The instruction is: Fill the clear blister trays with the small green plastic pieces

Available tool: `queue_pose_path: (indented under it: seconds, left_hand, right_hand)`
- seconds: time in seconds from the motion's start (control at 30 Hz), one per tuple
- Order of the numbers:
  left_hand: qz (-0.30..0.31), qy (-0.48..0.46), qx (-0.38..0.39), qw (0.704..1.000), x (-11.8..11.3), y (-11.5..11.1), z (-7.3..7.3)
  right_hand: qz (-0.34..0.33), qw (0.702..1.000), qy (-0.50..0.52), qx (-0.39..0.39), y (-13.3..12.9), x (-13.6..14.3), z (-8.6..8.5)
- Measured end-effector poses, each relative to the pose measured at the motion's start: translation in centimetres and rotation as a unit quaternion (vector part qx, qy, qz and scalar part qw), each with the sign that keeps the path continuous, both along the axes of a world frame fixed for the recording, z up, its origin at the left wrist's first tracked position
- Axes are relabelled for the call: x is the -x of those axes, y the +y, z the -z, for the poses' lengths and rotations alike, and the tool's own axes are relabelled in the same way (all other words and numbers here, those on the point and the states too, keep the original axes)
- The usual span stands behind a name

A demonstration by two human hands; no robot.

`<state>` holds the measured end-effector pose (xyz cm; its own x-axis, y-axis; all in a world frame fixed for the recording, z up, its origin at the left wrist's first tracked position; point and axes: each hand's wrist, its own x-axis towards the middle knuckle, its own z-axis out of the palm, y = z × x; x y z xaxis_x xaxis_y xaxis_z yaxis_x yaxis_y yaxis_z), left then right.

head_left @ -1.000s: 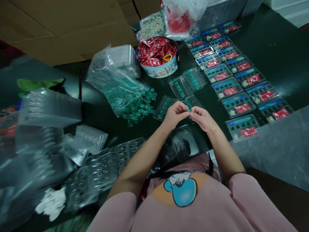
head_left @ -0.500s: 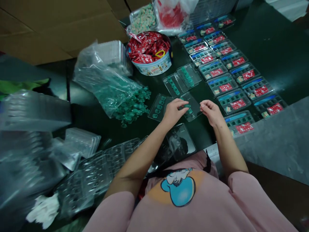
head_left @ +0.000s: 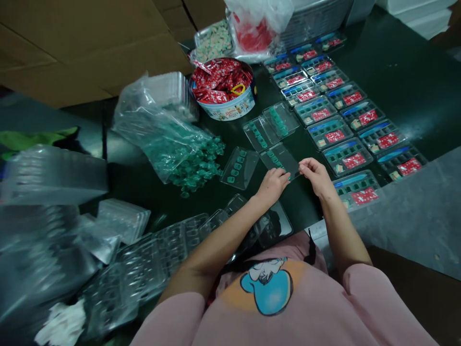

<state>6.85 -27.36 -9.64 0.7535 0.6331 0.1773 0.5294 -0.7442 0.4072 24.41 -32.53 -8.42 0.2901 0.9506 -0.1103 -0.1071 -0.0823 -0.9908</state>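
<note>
A clear plastic tray (head_left: 286, 154) with a row of small green translucent pieces (head_left: 274, 160) lies on the dark table in front of me. My left hand (head_left: 274, 185) is over its near end, fingers closed and pressing down, with a bit of green at the fingertips. At the tray's right corner my right hand (head_left: 314, 174) is pinched; whatever sits between its fingertips is too small to make out. Beside this tray lies another clear tray (head_left: 248, 170) with a row of green pieces. Two more filled trays (head_left: 264, 129) are just behind.
Green pieces spill from a plastic bag (head_left: 144, 129) on the left. Behind stands a round tin (head_left: 230, 111) of red packets. Packed trays (head_left: 334, 137) with blue sticks and red packets line the right. Stacked clear trays (head_left: 54, 173) and loose trays (head_left: 144, 259) are at left and front.
My left hand has moved down along the tray towards its near end, uncovering more of the green row. My right hand stays pinched near the tray's right corner. The view has shifted slightly.
</note>
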Motion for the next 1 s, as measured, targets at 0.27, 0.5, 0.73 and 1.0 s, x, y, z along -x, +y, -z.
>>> queue_pose_path:
  seconds: [0.27, 0.5, 0.73, 1.0]
  left_hand:
    - [-0.009, 0.033, -0.011, 0.999, -0.8, -0.3, 0.6]
    - [0.016, 0.051, -0.036, 0.998, -0.3, -1.3, -0.1]
    - [0.033, 0.006, -0.066, 0.997, 0.3, -1.2, -0.2]
    - [0.035, -0.075, -0.079, 0.993, 0.4, -0.9, -3.5]
  right_hand:
    - [0.024, 0.942, -0.334, -0.037, 1.9, -0.2, 1.1]
    - [0.002, 0.876, -0.48, 0.042, 4.0, 1.2, 2.1]
    - [0.046, 0.948, -0.314, 0.009, 3.3, 0.8, 2.1]
    - [0.108, 0.967, -0.231, -0.011, 4.9, -2.3, 1.0]
